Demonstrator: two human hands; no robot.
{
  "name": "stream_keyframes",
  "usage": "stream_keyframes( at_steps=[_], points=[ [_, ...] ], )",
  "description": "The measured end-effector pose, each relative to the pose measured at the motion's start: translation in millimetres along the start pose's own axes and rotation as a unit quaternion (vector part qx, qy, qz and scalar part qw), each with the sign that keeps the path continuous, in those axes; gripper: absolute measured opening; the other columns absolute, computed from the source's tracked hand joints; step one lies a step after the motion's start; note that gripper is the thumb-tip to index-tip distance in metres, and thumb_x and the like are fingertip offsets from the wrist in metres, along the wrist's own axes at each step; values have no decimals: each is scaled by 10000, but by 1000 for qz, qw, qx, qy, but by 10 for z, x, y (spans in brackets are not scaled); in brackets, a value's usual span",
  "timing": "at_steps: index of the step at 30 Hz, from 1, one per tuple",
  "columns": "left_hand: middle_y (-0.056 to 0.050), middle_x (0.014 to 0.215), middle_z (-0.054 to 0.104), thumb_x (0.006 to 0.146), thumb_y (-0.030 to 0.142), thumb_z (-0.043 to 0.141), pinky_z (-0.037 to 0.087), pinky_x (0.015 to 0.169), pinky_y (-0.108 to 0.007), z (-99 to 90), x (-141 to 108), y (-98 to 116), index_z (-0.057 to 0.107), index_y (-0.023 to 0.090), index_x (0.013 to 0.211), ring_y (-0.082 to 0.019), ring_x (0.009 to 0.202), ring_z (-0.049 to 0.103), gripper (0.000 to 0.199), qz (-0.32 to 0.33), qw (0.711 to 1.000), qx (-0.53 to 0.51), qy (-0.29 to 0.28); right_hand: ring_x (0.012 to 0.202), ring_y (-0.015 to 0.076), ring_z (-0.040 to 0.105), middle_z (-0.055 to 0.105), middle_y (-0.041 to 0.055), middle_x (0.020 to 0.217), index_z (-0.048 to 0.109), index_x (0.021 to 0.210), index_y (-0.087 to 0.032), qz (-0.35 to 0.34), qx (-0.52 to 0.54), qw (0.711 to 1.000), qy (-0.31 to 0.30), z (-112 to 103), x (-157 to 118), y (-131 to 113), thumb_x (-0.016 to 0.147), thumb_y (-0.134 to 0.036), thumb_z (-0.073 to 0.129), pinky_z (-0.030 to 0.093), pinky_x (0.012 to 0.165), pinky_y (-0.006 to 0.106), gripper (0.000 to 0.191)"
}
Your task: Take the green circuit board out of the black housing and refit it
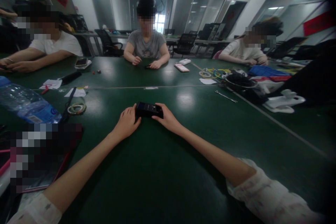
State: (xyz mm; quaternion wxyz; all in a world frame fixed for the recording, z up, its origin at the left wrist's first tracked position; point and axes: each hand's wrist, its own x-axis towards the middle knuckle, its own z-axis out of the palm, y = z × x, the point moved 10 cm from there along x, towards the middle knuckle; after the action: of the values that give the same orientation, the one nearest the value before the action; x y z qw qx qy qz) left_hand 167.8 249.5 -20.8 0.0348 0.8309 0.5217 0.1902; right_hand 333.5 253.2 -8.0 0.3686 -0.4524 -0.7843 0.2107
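Device (148,110), black and boxy

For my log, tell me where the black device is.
In the head view, the black device is left of centre, held between the left hand and right hand, over the green table.

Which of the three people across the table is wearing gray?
The middle person, beyond the black device you're holding; the left person and right person wear whitish colors.
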Motion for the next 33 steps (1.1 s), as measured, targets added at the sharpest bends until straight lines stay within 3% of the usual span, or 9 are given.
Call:
stream_keyframes(
  at_steps=[7, 12, 16, 22, 29, 33],
  points=[
    [-214, 1401, 430, 946, 417, 374, 349, 1049, -494, 11, -1, -9, 143, 64, 1478, -308, 1297, 404, 679, 6, 1000, 2, 6, 1078, 242, 583, 566, 90, 1157, 436, 1209, -211, -5, 28, 999, 42, -100, 17, -60, 809, -259, 674, 487, 963, 466, 468],
    [-201, 1373, 462, 952, 396, 369, 353, 1047, -497, -38, -10, 34, 240, 69, 1445, -304, 1287, 414, 606, 17, 1000, 2, 10, 1154, 245, 535, 511, 103, 1223, 382, 1251, -234, -12, 43, 987, 154, -360, -55, -142, 857, -325, 612, 457, 1017, 442, 465],
    [-168, 1377, 470, 957, 384, 367, 351, 1059, -488, -66, -6, 68, 367, 104, 1377, -287, 1291, 410, 505, 24, 1000, 4, 3, 1179, 256, 506, 469, 125, 1263, 339, 1278, -228, 29, 17, 971, 235, -513, -115, 61, 876, -333, 568, 427, 1038, 463, 474],
    [-170, 1365, 477, 954, 384, 372, 359, 1056, -490, -59, 1, 67, 424, 101, 1329, -292, 1289, 408, 473, 24, 1000, 8, -2, 1104, 273, 532, 510, 123, 1148, 382, 1198, -186, 110, 17, 968, 224, -407, -63, 571, 814, -284, 599, 439, 993, 514, 452],
    [-163, 1374, 474, 956, 393, 370, 356, 1060, -498, -37, 2, 52, 417, 105, 1343, -289, 1294, 404, 486, 20, 1000, 6, -10, 1149, 299, 472, 417, 147, 1230, 372, 1277, -185, 96, -42, 963, 249, -462, -96, 517, 775, -341, 654, 404, 1031, 536, 596],
    [-170, 1377, 472, 955, 394, 373, 349, 1064, -498, -36, 4, 57, 422, 95, 1341, -293, 1299, 397, 490, 20, 1000, 6, -9, 1124, 285, 476, 424, 139, 1205, 377, 1282, -194, 106, -27, 961, 253, -472, -100, 546, 823, -403, 603, 408, 1025, 534, 553]
  ],
)
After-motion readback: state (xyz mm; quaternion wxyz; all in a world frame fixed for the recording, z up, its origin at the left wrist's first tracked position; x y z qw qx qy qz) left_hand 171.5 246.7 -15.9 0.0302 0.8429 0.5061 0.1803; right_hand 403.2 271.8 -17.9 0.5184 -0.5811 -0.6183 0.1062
